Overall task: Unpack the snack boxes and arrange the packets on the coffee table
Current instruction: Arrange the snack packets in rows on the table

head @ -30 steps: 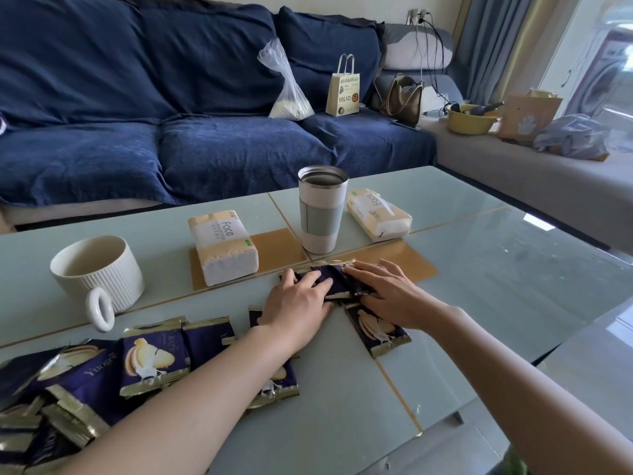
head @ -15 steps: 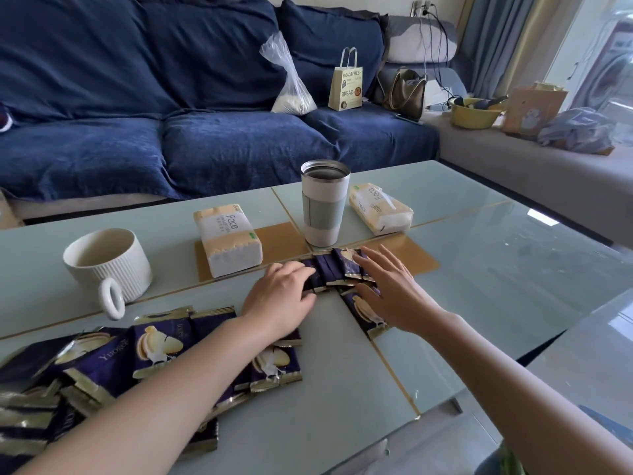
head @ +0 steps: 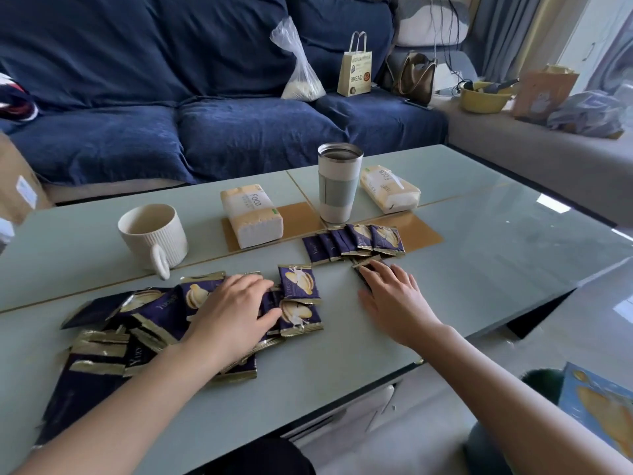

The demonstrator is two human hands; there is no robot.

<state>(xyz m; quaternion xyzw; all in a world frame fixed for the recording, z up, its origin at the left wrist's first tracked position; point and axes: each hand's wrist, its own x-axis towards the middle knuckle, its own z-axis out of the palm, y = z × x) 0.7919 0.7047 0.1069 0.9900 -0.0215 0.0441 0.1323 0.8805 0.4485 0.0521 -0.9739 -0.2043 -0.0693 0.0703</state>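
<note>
Several dark purple snack packets with gold edges lie on the pale green coffee table (head: 479, 241). A neat overlapping row of packets (head: 356, 242) stands just in front of the tumbler. A loose pile of packets (head: 137, 323) covers the table's near left. My left hand (head: 236, 313) rests flat on the pile's right end, fingers touching packets beside two face-up packets (head: 298, 296). My right hand (head: 394, 299) lies palm down, its fingertips on one packet (head: 364, 265) just below the row. A light blue snack box (head: 603, 413) shows at the lower right, off the table.
A white ribbed mug (head: 152, 234) stands at the left, a tissue pack (head: 251, 216) in the middle, a grey-banded tumbler (head: 337, 186) and a second tissue pack (head: 388, 188) behind the row. A blue sofa (head: 205, 132) with bags lies beyond.
Both hands have drawn back from the row toward me. My left hand moved left onto the loose pile; my right hand slid down onto a single packet. The row now lies uncovered.
</note>
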